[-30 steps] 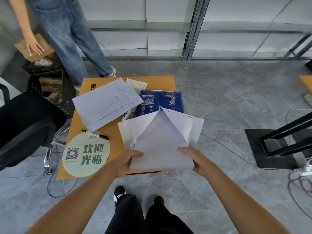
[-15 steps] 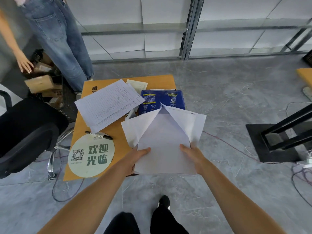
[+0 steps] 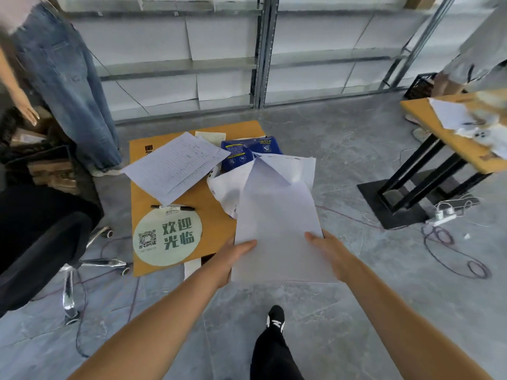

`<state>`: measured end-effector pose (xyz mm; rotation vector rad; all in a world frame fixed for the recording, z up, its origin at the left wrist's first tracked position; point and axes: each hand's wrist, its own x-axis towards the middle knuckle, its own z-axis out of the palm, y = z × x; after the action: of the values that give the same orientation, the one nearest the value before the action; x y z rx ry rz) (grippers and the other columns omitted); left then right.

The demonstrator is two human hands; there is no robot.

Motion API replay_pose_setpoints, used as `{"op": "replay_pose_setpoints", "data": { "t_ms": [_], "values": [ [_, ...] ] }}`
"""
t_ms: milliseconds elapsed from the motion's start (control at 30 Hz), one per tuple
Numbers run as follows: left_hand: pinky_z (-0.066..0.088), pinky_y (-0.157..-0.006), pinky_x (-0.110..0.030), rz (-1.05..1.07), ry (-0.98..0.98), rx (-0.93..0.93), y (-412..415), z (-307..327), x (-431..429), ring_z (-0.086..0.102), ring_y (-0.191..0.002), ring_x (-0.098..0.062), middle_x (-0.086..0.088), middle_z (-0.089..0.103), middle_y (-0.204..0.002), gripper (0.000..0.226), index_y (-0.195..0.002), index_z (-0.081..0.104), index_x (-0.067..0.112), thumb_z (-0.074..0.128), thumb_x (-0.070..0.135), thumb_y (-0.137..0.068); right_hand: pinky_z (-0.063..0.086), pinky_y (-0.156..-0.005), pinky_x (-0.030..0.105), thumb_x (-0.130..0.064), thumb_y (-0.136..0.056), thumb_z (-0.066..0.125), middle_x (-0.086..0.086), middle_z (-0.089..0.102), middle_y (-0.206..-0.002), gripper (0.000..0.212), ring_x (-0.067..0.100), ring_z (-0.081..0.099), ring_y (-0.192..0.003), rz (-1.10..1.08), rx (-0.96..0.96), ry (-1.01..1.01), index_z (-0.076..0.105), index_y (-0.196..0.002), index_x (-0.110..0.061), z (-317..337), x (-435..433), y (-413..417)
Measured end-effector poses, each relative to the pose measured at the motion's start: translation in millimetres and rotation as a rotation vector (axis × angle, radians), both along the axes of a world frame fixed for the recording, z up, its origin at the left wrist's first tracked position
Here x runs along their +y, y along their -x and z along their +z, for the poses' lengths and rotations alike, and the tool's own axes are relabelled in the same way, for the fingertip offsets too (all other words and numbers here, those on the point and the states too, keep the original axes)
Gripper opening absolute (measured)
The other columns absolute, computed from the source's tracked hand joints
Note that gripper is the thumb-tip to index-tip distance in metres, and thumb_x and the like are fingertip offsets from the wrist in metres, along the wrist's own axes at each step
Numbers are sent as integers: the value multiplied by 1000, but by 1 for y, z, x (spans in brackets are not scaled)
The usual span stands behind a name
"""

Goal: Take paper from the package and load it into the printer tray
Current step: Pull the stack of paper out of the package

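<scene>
Both hands, left [image 3: 233,259] and right [image 3: 333,256], grip the thin white paper stack [image 3: 278,229] at its near corners; light, floppy, slippery; support both side edges.

Single head-worn wide-angle view, looking forward and steeply down from standing height. Close over both forearms at bottom of frame, small orange table [image 3: 192,198] at centre left, shelving [image 3: 260,50] bowed across top, second table [image 3: 439,124] at right edge.
</scene>
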<state>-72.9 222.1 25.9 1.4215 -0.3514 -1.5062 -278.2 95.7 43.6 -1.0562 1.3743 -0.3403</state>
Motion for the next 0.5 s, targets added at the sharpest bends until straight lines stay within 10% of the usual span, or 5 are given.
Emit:
{"op": "replay_pose_setpoints", "data": {
  "t_ms": [267,367,500],
  "values": [
    [55,-75,-33,-221,270,-86,44,97,-3,68,-92,-20,-2,70,-108,45,-134,50,23,61,11,-91,55,-81,54,-15,-85,64,23,66,-115,32,36,66,-90,-236,-214,149,61,-116,-17,105,61,79],
    [54,-76,-36,-334,355,-91,73,138,-15,68,-89,-25,-5,70,-105,47,-131,48,27,60,9,-90,58,-61,38,-11,-87,54,10,72,-88,21,28,70,-72,-290,-287,233,62,-99,-26,155,82,118],
    [53,-70,-34,-443,429,-105,130,182,-22,68,-82,-24,-6,70,-97,36,-119,54,24,61,6,-89,58,-66,40,-9,-82,55,10,68,-107,44,32,68,-87,-382,-360,321,55,-123,-24,202,116,181]
  ]
}}
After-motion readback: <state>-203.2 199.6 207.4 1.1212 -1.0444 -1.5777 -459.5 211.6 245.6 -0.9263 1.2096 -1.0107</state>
